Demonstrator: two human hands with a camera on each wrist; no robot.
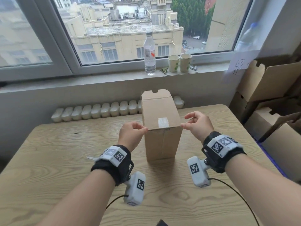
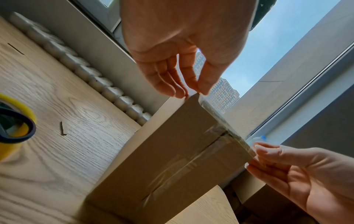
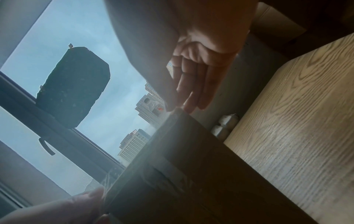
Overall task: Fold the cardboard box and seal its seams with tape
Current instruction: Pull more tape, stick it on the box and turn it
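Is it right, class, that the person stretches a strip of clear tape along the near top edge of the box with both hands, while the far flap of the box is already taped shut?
Not quite. Both hands, left hand and right hand, do stretch the clear tape along the near top edge of the cardboard box. But the far flap stands open and untaped, as the head view shows.

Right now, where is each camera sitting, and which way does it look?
Head: high up, looking down at the box on the table; both forearms show.
Left wrist: under the left hand, looking up along it at the window.
Right wrist: under the right hand, likewise.
All three show the box.
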